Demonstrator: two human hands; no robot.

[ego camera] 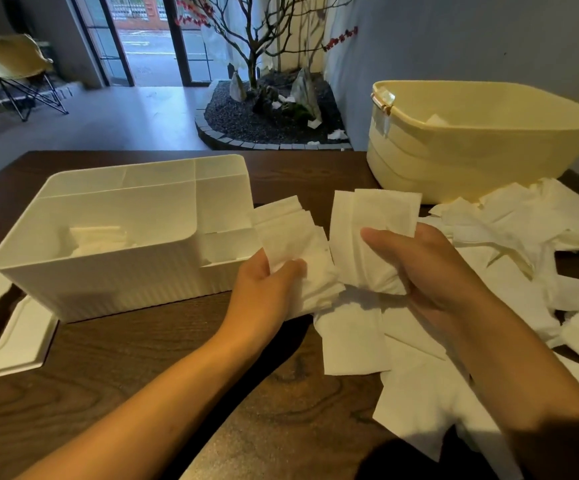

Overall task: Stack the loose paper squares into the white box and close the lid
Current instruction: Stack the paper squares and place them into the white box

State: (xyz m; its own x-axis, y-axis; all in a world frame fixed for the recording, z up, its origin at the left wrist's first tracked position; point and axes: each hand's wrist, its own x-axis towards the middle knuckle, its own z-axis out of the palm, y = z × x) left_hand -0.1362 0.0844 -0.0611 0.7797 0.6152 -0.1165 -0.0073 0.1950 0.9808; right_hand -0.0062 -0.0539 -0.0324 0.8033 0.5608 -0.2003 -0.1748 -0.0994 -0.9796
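Two bare hands work over a dark wood-grain tabletop [149, 358], each holding paper. The left hand [267, 285] has its fingers curled round a small stack of white paper squares [295, 244], thumb on top, just beside the right end of the open white ribbed plastic box [115, 237]. The right hand [430, 268] pinches a separate bunch of white paper squares [374, 230], thumb pressed on the upper sheet and the other fingers curled underneath; the sheets stand up and fan away from the person. The two bunches are near each other, almost touching at their lower edges.

The box stands upright on the left part of the tabletop. Its big compartment holds a few white sheets [97, 237] lying at the bottom; smaller compartments sit at its right end. The flat white lid with a long slot [7, 337] lies on the tabletop at the box's left, partly under its near corner.

Many loose white paper squares [509, 237] are scattered over the right side of the tabletop and under the right forearm. Behind them stands a pale yellow plastic tub [471, 161] with a piece of paper inside. Beyond the tabletop are a bare-branched indoor tree in a gravel bed [264, 109] and a folding chair [14, 71].
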